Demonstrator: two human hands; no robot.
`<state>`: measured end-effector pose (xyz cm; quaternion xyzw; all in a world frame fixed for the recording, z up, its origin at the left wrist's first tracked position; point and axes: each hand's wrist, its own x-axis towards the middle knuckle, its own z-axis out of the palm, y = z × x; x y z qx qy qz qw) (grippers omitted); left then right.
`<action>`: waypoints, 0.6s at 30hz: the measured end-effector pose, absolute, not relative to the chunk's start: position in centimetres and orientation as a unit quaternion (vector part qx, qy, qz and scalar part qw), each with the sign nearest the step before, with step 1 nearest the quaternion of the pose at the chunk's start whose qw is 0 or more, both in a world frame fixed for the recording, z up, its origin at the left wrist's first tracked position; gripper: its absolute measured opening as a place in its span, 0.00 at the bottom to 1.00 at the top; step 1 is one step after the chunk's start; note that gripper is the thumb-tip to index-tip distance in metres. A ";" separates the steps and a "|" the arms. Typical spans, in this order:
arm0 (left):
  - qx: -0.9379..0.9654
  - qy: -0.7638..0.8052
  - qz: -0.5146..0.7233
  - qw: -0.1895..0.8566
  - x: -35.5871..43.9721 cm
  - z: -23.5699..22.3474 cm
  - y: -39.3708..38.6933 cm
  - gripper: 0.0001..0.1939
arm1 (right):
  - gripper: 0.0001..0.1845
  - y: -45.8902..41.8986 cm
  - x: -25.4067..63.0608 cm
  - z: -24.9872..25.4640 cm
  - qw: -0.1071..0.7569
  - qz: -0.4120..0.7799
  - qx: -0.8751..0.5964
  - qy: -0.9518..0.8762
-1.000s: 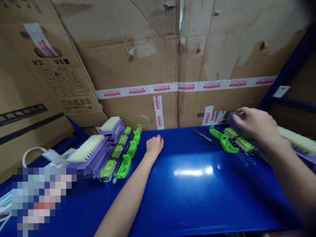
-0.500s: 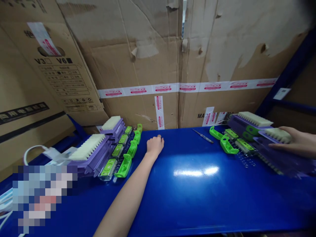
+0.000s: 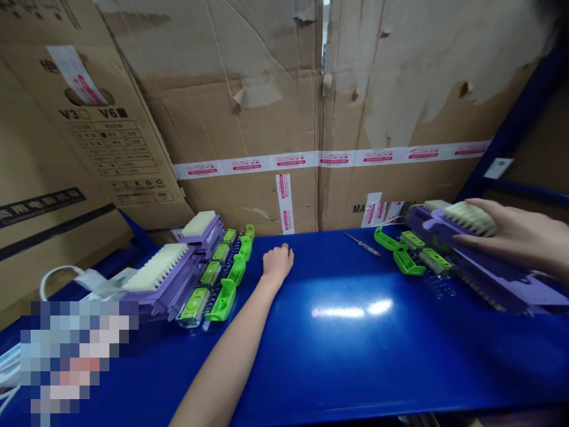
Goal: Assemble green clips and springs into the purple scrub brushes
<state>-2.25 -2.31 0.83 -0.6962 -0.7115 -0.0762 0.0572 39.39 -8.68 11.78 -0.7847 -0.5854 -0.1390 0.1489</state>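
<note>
My left hand (image 3: 278, 262) rests on the blue tabletop (image 3: 347, 350) in a loose fist, with no object showing in it. At the right, my right hand (image 3: 520, 234) grips a purple brush piece (image 3: 470, 218) with cream bristles, its thumb along the near side. This piece is held above more purple brush parts (image 3: 498, 276) on the table. Left of them lie green curved clips (image 3: 408, 262) and green-topped clear blocks (image 3: 438, 259), with small springs (image 3: 438, 287) nearby. Palm and some fingers of the right hand are hidden.
Purple brush pieces (image 3: 157, 267), green-topped blocks (image 3: 195, 302), green clips (image 3: 222, 302) and springs stand in rows at the left. A thin screwdriver (image 3: 364, 244) lies near the back. Cardboard (image 3: 249, 118) walls the back; a white cable (image 3: 53, 270) and blurred-out item (image 3: 75, 356) are left.
My right hand moved from the back of the right-hand pile to the right, took hold of a brush piece, then lifted it back and leftward. My left hand stayed still.
</note>
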 end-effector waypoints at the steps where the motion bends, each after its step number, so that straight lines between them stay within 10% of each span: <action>1: -0.696 -0.712 -0.077 0.057 -2.2 0.8 -2.3 0.18 | 0.41 -8.7 37.5 12.1 0.135 -0.105 -0.771 -0.613; 18: -0.702 -0.705 -0.089 0.044 -2.3 0.7 -2.3 0.17 | 0.38 -4.5 18.3 4.7 0.061 -0.044 -0.534 -0.842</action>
